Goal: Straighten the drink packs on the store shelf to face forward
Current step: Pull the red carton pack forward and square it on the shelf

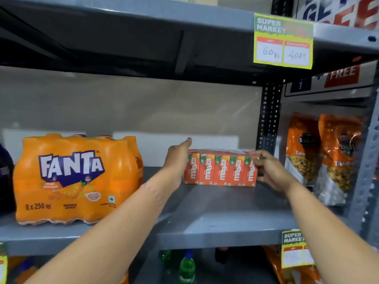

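Observation:
A red and orange Maaza juice carton pack (220, 169) stands deep on the grey shelf (215, 220), its labels facing me. My left hand (177, 155) presses flat against the pack's left end, thumb raised. My right hand (270, 171) grips the pack's right end, fingers curled over its front corner. An orange Fanta bottle pack (71, 179), shrink-wrapped, stands at the left near the shelf's front edge, its logo facing forward.
Orange snack bags (322, 152) stand right of a black perforated upright (268, 117). Yellow price tags (283, 41) hang from the shelf edges. A dark pack (5, 177) sits at far left. Green bottles (186, 267) stand on the shelf below.

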### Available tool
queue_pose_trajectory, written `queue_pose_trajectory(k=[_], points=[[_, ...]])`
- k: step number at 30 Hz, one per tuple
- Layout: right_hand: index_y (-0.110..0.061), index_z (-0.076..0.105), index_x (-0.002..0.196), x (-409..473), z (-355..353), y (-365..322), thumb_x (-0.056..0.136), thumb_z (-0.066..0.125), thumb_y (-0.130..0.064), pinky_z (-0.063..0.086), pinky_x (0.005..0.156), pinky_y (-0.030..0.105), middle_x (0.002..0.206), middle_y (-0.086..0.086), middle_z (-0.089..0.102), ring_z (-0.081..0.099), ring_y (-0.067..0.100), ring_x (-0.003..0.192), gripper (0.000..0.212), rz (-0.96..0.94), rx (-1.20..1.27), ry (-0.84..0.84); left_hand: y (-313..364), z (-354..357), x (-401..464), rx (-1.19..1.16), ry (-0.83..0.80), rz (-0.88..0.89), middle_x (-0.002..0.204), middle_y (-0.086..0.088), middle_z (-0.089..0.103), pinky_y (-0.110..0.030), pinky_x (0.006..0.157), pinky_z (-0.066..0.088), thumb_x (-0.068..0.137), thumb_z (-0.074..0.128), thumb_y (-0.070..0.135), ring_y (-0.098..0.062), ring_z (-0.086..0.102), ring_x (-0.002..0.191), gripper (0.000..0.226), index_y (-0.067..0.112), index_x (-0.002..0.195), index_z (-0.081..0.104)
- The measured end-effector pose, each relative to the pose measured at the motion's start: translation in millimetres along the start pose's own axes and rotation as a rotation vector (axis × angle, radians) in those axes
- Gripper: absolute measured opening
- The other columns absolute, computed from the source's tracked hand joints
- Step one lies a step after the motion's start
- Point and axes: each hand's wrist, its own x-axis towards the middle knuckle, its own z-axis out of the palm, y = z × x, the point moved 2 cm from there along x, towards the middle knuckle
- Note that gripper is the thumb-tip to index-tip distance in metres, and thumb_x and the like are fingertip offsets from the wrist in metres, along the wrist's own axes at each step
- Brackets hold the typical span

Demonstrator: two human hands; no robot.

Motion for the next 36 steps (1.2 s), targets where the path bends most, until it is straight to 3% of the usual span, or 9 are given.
queue_pose_trajectory(k=[3,5,8,11,14,19,25,30,36], points=[[-0.012,0.055,0.124,2,10,4,0.104,0.042,-0.033,0.054,0.090,0.050,0.124,0.026,0.065,0.069,0.034,0.102,0.032,-0.002,0.162,-0.074,-13,9,66,0.044,-0.035,0.021,0.104,-0.014,0.072,-0.043,0.078,0.056,0.089,0.050,0.056,-0.027,0.073,0.083,0.054,0.013,0.122,0.053],[-0.009,0.054,0.123,6,16,4,0.100,0.048,-0.045,0.053,0.094,0.057,0.116,0.025,0.069,0.071,0.039,0.102,0.043,0.005,0.186,-0.103,-32,8,93,0.200,-0.087,0.075,0.100,-0.019,0.073,-0.049,0.091,0.055,0.094,0.050,0.042,-0.032,0.073,0.089,0.032,0.012,0.101,0.060],[-0.011,0.048,0.108,13,13,2,0.098,0.055,-0.037,0.050,0.095,0.058,0.098,0.021,0.067,0.071,0.035,0.086,0.028,-0.015,0.122,-0.080,-28,16,72,0.243,-0.127,0.073,0.079,-0.012,0.069,-0.036,0.077,0.057,0.101,0.043,0.037,-0.025,0.072,0.075,0.025,0.018,0.088,0.053],[-0.014,0.048,0.099,11,11,1,0.099,0.053,-0.033,0.055,0.071,0.041,0.084,0.013,0.066,0.068,0.026,0.072,0.020,-0.018,0.062,-0.086,-23,10,64,0.290,-0.130,0.081,0.076,-0.010,0.065,-0.033,0.068,0.056,0.102,0.043,0.028,-0.021,0.067,0.066,0.020,0.018,0.085,0.049],[-0.017,0.047,0.087,-5,12,-1,0.099,0.053,-0.029,0.047,0.057,0.028,0.073,0.006,0.065,0.063,0.018,0.060,0.018,-0.039,0.050,-0.080,-26,-6,50,0.286,-0.128,0.122,0.067,-0.009,0.063,-0.024,0.049,0.049,0.098,0.043,0.021,-0.014,0.065,0.047,0.016,0.012,0.088,0.050],[-0.023,0.050,0.083,-57,22,-11,0.100,0.049,-0.032,0.043,0.059,0.029,0.066,-0.004,0.067,0.061,0.012,0.059,0.019,-0.082,0.057,-0.090,-17,-24,-5,0.368,-0.022,0.147,0.083,-0.011,0.072,-0.038,0.077,0.055,0.099,0.041,0.025,-0.025,0.070,0.074,0.018,0.019,0.090,0.055],[-0.023,0.050,0.087,-107,28,-18,0.101,0.047,-0.030,0.049,0.063,0.024,0.078,-0.007,0.069,0.066,0.006,0.068,0.016,-0.185,0.093,-0.118,-15,-46,-55,0.252,0.064,0.205,0.091,-0.010,0.073,-0.031,0.066,0.049,0.098,0.042,0.026,-0.023,0.071,0.078,0.024,0.016,0.106,0.062],[-0.024,0.050,0.088,-115,17,-15,0.101,0.048,-0.034,0.053,0.063,0.026,0.081,-0.002,0.069,0.068,0.013,0.074,0.017,-0.211,0.061,-0.081,-38,-34,-69,-0.032,0.105,0.138,0.073,0.003,0.078,-0.039,0.068,0.057,0.095,0.048,0.042,-0.021,0.075,0.071,0.024,0.030,0.101,0.067],[-0.026,0.052,0.093,-117,1,-19,0.101,0.047,-0.038,0.053,0.065,0.027,0.089,0.001,0.068,0.067,0.013,0.079,0.015,-0.189,0.004,-0.055,-38,-17,-69,-0.107,0.063,0.104,0.064,0.005,0.076,-0.035,0.063,0.056,0.097,0.045,0.045,-0.020,0.074,0.068,0.024,0.030,0.102,0.063]])
